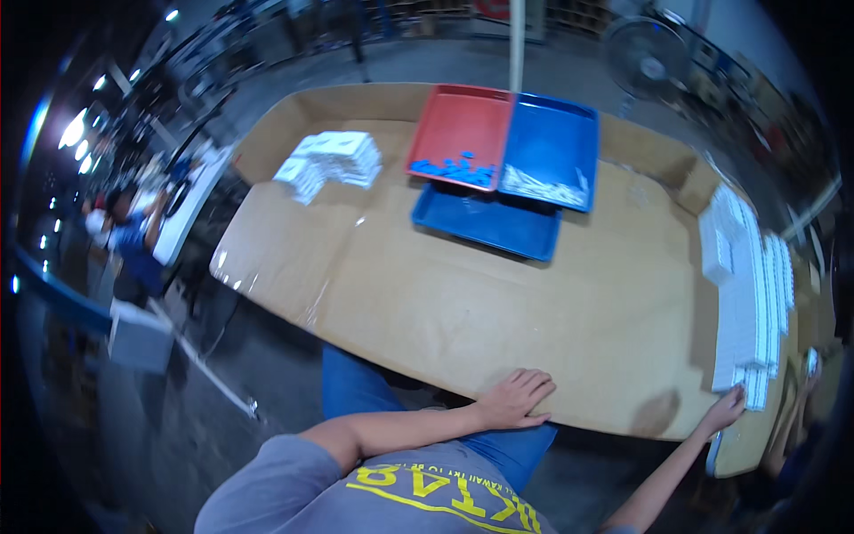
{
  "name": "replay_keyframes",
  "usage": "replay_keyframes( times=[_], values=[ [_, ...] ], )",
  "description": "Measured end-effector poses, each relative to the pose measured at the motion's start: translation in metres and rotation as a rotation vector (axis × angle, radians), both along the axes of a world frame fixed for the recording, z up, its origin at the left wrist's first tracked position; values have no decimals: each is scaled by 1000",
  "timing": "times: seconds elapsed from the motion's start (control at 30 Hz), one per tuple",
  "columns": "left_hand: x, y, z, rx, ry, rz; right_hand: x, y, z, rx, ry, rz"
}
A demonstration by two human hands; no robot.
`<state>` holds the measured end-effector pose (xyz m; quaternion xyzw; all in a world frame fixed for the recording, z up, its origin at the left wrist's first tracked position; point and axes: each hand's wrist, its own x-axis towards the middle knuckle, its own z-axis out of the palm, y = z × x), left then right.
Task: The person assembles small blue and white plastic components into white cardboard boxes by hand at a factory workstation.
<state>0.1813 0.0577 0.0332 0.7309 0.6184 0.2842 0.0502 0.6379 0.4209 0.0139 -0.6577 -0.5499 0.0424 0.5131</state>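
Observation:
My left hand (pixel 516 398) lies palm down on the front edge of the brown table, its fingers stretched out and nothing in them. My right hand (pixel 725 410) reaches out to the right side. Its fingers are closed at the near end of a long row of stacked white pieces (pixel 743 307), on a small white block (pixel 754 390). The fingers partly hide the exact hold. What the white pieces are is too small to tell.
A red tray (pixel 464 120) with small blue parts and a blue tray (pixel 551 133) with small white parts stand at the back, above another blue tray (pixel 485 222). White stacks (pixel 334 160) sit back left. Cardboard walls (pixel 356 102) edge the table. A person (pixel 138 231) works far left.

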Motion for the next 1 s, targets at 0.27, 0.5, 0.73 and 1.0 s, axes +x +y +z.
replay_keyframes(
  times=[0.27, 0.5, 0.73, 1.0],
  values=[
    [0, 1, -14, 107, -286, 35, -233, -252, 18, -101, -197, 740],
    [-78, -10, -8, -90, -1204, 233, -311, -339, 32, -113, -121, 998],
    [-238, -108, -22, 75, -946, 567, -395, -357, 61, -391, -127, 1310],
    [-422, -191, -10, 350, -176, 1045, -568, -267, 96, -165, -458, 1454]
  ],
)
